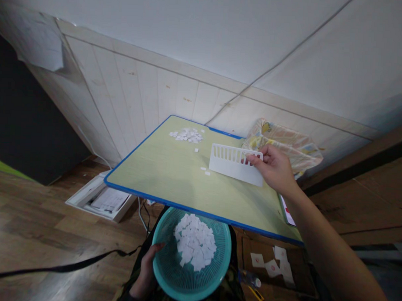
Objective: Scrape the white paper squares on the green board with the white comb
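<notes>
My right hand (275, 167) grips the right end of a white slotted plastic panel (235, 169), its fingers closed through the slots. The panel stands on its long edge on or just above the yellow-green table (153, 170); I cannot tell which. A few small white paper pieces (203, 169) lie to its left, and a pile of such pieces (188, 135) sits near the far left corner. My left hand (147, 269) holds the rim of a teal plastic basket (190, 291) on my lap, thumb inside. A heap of white paper pieces (195, 242) fills the basket's middle.
A bin with a patterned liner (284, 141) stands behind the table's right end. On the floor are a white box with papers (110, 199), paper cards (272, 268), a bottle (251, 279) and a yellow cutter (257, 296). A black strap (66, 265) crosses the left.
</notes>
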### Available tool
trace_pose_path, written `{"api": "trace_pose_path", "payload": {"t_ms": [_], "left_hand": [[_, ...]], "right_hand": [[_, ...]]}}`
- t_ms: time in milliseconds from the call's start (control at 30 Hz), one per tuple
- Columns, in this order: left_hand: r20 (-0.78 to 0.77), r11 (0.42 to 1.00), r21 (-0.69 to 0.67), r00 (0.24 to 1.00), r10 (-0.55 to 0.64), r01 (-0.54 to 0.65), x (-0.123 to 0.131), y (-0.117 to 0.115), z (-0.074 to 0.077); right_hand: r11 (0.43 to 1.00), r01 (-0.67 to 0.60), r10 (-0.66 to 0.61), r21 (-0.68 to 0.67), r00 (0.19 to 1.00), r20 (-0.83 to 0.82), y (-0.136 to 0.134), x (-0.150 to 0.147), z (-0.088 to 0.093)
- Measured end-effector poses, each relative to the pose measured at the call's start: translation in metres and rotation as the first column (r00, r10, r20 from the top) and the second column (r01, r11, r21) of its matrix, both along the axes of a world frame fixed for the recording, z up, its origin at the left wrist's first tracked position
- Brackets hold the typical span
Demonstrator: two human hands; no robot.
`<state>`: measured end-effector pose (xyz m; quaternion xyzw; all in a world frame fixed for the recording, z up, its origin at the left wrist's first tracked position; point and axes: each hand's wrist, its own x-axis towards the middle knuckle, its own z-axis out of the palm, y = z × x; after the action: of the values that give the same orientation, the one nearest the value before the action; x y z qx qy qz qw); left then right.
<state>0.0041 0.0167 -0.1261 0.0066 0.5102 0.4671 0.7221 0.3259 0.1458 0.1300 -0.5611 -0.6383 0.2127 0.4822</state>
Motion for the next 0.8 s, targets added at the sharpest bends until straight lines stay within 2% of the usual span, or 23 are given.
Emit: {"api": "trace_pose_path", "payload": {"t_ms": [267, 433, 567, 700, 800], "left_hand": [[0.010, 1.000, 0.013, 1.000, -0.004, 0.004, 0.000, 0.000, 0.002], [0.014, 1.000, 0.015, 1.000, 0.000, 0.000, 0.000, -0.001, 0.001], [0.013, 1.000, 0.009, 1.000, -0.011, 0.011, -0.001, -0.001, -0.001], [0.018, 1.000, 0.015, 1.000, -0.010, 0.009, -0.001, 0.000, -0.002], [0.024, 1.000, 0.014, 1.000, -0.012, 0.011, 0.000, 0.000, -0.001]], "right_hand": [[0.995, 0.096, -0.096, 0.027, 0.995, -0.015, 0.011, 0.019, -0.003], [0.996, 0.069, -0.064, 0.062, 0.995, -0.071, 0.004, 0.011, -0.005], [0.999, 0.038, -0.037, 0.028, 0.998, -0.051, 0.003, 0.011, -0.012], [0.988, 0.139, -0.142, 0.069, 0.989, 0.038, 0.014, 0.026, -0.015], [0.977, 0.172, -0.178, 0.124, 0.983, 0.043, 0.024, 0.030, -0.014]]}}
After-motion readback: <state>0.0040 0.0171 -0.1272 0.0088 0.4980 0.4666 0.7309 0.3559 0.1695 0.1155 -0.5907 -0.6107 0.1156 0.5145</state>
